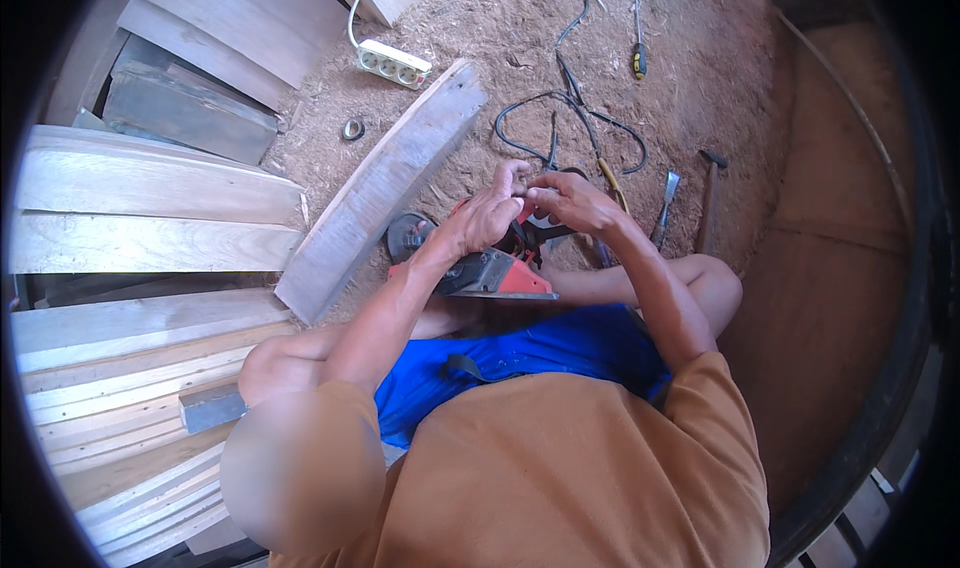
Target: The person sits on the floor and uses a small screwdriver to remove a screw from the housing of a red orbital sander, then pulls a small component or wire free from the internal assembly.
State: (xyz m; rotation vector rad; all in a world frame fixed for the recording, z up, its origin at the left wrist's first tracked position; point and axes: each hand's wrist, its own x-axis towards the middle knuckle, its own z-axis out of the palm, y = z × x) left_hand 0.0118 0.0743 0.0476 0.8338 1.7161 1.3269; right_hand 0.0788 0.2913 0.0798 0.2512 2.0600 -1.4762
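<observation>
A red and grey electric planer (492, 271) rests on my lap as I sit cross-legged on the sawdust floor. My left hand (488, 216) lies curled over its top, by the black handle (548, 234). My right hand (566, 199) comes in from the right and its fingertips meet those of the left just above the tool. The fingers of both hands are pinched together there. Whatever small thing sits between them is hidden.
A long grey plank (380, 188) lies diagonally to my left, with stacked boards (140, 208) beyond it. On the sawdust ahead lie a white power strip (395, 65), black cable (570, 128), a screwdriver (637, 58), a chisel (667, 203) and a hammer (710, 193). A curved brown panel (840, 218) stands at right.
</observation>
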